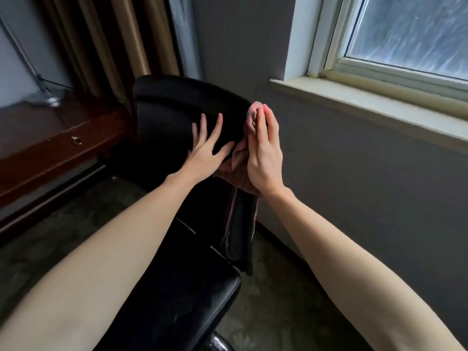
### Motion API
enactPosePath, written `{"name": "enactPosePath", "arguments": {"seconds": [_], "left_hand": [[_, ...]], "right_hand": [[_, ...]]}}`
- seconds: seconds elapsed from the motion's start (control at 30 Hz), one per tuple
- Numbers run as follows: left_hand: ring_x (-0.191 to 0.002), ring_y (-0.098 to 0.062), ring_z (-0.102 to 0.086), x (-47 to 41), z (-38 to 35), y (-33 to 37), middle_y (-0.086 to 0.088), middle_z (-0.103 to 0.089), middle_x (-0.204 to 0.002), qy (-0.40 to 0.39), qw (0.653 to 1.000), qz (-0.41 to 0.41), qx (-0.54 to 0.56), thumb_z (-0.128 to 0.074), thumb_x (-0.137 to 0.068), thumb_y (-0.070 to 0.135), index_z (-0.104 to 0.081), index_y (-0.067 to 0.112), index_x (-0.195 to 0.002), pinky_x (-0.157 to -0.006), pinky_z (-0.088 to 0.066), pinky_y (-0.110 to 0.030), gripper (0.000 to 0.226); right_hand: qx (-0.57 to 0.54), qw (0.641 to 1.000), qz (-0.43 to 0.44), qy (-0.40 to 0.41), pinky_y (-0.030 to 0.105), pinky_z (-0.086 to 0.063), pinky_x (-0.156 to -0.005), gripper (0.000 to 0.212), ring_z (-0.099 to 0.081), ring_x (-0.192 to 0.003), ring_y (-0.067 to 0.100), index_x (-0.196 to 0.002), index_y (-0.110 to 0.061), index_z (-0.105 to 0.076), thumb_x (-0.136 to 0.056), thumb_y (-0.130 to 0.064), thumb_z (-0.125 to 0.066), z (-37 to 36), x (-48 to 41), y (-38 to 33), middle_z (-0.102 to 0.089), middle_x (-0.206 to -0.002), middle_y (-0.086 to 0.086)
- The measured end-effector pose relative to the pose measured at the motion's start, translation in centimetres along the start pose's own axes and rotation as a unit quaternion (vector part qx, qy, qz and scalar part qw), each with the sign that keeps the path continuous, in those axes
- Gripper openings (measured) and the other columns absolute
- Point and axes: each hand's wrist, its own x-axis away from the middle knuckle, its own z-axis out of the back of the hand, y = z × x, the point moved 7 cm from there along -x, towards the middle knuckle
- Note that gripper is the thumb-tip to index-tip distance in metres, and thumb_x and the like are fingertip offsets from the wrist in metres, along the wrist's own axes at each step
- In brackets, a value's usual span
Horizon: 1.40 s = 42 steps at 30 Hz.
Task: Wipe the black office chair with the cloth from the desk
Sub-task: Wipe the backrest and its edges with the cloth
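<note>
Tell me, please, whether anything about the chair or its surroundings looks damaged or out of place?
Nothing is spilled or askew. The only oddity: the right edge of the chair back shows pinkish lines, possibly worn or split trim; too dark to be sure. The right hand presses the cloth there.

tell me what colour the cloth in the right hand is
Pink: the soft crumpled cloth pressed against the chair's backrest edge, seen in the head view.

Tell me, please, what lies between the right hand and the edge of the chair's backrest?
In the head view, the pink cloth lies there: the right hand presses it flat against the black office chair at the backrest's edge.
</note>
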Motion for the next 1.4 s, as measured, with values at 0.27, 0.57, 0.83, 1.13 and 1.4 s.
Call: {"name": "enactPosePath", "arguments": {"seconds": [0.27, 0.57, 0.83, 1.13, 1.4], "left_hand": [[-0.146, -0.015, 0.021, 3.0, -2.5, -1.5, 0.010, 0.013, -0.162, 0.072, 0.991, -0.094, 0.069, -0.049, -0.097, 0.049, -0.019, 0.057, -0.145, -0.119, 0.001, -0.046, 0.057], [-0.147, -0.007, 0.015, 5.5, -5.6, -3.9, 0.015, 0.010, -0.161, 0.089, 0.986, -0.126, 0.069, -0.043, -0.099, 0.051, -0.017, 0.054, -0.147, -0.121, 0.000, -0.043, 0.055], [-0.145, -0.005, 0.016, 5.6, -5.6, -4.1, 0.017, 0.010, -0.161, 0.090, 0.985, -0.129, 0.069, -0.043, -0.097, 0.054, -0.014, 0.066, -0.137, -0.119, 0.001, -0.055, 0.051], [-0.146, -0.006, 0.017, 5.4, -5.7, -4.0, 0.019, 0.009, -0.160, 0.086, 0.984, -0.128, 0.093, -0.046, -0.097, 0.051, -0.016, 0.076, -0.123, -0.120, 0.002, -0.052, 0.046], [-0.146, -0.008, 0.014, 5.4, -5.8, -3.9, 0.017, 0.005, -0.161, 0.096, 0.981, -0.124, 0.111, -0.044, -0.099, 0.049, -0.020, 0.065, -0.136, -0.121, 0.003, -0.046, 0.046]], "right_hand": [[-0.151, 0.988, 0.012, 0.037, -0.002, -0.016, -0.100, 0.058, -0.006, -0.131, -0.026, -0.154, -0.015, -0.003, -0.103, -0.011, -0.033, -2.0, 6.7, 3.3, -0.004, -0.161, -0.006], [-0.162, 0.986, -0.034, -0.007, -0.004, -0.013, -0.100, 0.056, -0.008, -0.129, -0.029, -0.153, -0.029, -0.005, -0.105, -0.019, -0.032, -5.8, 16.2, 7.9, -0.004, -0.154, -0.025], [-0.250, 0.959, -0.102, 0.082, 0.028, -0.030, -0.114, 0.057, -0.041, -0.133, 0.002, -0.144, -0.037, -0.040, -0.097, -0.063, -0.022, -2.3, 6.5, 3.8, -0.051, -0.137, -0.013], [-0.264, 0.938, -0.161, 0.154, 0.018, -0.037, -0.096, 0.040, -0.058, -0.117, 0.009, -0.138, -0.037, -0.049, -0.098, -0.041, -0.048, -1.7, 4.9, 4.0, -0.064, -0.126, -0.011], [-0.187, 0.972, -0.074, 0.124, 0.000, -0.028, -0.092, 0.051, -0.037, -0.124, -0.010, -0.149, -0.035, -0.030, -0.101, -0.027, -0.044, -2.6, 8.6, 5.3, -0.044, -0.145, -0.016]]}}
